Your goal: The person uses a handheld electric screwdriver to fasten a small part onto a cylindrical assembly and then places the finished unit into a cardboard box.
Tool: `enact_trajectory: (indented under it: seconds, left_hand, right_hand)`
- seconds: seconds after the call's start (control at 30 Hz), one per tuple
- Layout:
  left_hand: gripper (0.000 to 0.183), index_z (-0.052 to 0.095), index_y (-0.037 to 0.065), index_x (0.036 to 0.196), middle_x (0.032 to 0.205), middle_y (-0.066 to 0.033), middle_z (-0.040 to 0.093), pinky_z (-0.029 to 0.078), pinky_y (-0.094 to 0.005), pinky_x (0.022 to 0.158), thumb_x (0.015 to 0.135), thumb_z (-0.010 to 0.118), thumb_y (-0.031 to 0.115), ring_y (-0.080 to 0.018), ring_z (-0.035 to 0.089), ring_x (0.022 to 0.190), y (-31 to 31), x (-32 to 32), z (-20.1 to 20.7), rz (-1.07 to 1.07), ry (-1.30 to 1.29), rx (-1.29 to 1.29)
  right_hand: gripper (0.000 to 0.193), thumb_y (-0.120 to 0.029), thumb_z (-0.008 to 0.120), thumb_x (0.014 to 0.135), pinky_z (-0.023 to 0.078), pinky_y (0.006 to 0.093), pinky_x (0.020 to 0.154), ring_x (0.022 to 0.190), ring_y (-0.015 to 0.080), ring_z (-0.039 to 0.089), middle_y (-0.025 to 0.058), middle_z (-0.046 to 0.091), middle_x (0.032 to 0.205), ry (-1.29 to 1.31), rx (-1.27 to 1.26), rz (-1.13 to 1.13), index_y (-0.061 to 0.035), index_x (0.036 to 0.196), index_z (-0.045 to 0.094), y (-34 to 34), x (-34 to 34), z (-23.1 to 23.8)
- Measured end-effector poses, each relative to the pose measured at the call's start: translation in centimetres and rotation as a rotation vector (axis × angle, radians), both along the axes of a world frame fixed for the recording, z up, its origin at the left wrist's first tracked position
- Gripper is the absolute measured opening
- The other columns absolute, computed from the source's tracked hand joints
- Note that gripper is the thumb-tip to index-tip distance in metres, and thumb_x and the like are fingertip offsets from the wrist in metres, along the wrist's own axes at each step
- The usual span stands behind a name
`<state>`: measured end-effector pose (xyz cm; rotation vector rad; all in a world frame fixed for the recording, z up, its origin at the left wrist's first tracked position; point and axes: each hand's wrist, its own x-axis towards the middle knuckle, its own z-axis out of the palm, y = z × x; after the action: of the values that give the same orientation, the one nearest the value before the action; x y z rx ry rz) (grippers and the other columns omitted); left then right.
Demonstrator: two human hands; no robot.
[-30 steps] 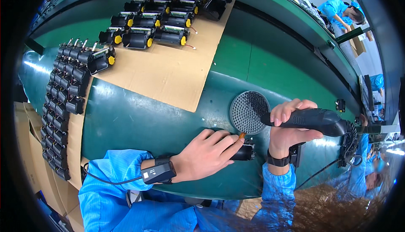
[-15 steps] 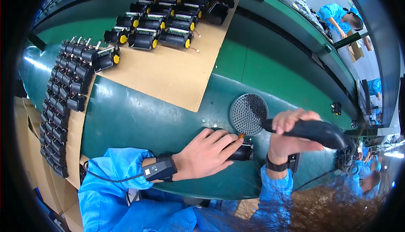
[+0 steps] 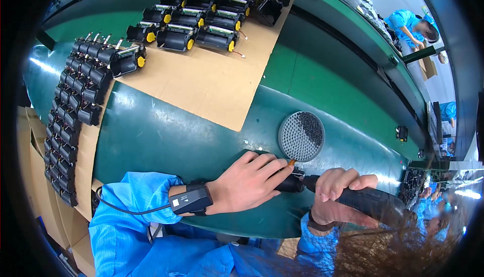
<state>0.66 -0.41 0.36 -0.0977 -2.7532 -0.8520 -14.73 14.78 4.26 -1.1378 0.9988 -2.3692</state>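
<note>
1. On the green workbench, the left hand is lying fingers-closed over a small black motor part, pinning it down.
2. Just right, the right hand is gripping a black electric screwdriver fully, tip touching that part.
3. Close behind is sitting a round grey screw tray.

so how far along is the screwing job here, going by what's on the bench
Two batches of black motor units lie sorted: rows with yellow ends on the cardboard sheet, a plainer column at left. In hand: the left hand steadies one black part while the right hand points the electric screwdriver at it. Which batch is finished can't be told.
</note>
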Motion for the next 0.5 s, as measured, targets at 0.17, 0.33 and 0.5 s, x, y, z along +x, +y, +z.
enact_trajectory:
  seconds: [0.17, 0.33, 0.5]
  left_hand:
    - [0.065, 0.058, 0.006, 0.144, 0.136, -0.0057, 0.059, 0.046, -0.0386, 0.096, 0.089, 0.077, 0.033, -0.0228, 0.057, 0.123, -0.05, -0.03, 0.01, -0.010, 0.001, -0.009]
    - [0.063, 0.058, 0.006, 0.144, 0.136, -0.0059, 0.059, 0.046, -0.0389, 0.097, 0.090, 0.076, 0.034, -0.0230, 0.057, 0.123, -0.04, -0.01, -0.04, -0.010, 0.000, -0.017]
    - [0.063, 0.058, 0.006, 0.144, 0.136, -0.0062, 0.059, 0.046, -0.0390, 0.097, 0.091, 0.076, 0.034, -0.0235, 0.057, 0.123, -0.07, 0.00, -0.07, -0.015, 0.003, -0.004]
  right_hand:
    - [0.085, -0.086, 0.058, 0.085, 0.050, 0.0363, 0.050, 0.056, 0.0205, 0.059, 0.0099, 0.058, 0.075, -0.035, 0.033, -0.034, -0.0057, 0.110, 0.046, -0.02, 0.29, -0.08]
    - [0.085, -0.087, 0.057, 0.085, 0.050, 0.0356, 0.050, 0.056, 0.0201, 0.058, 0.0094, 0.057, 0.075, -0.037, 0.040, -0.056, -0.0060, 0.109, 0.046, -0.24, 0.30, -0.10]
    - [0.086, -0.087, 0.057, 0.085, 0.050, 0.0354, 0.050, 0.056, 0.0200, 0.057, 0.0099, 0.057, 0.076, -0.007, 0.049, -0.051, -0.0056, 0.108, 0.045, -0.25, 0.21, -0.10]
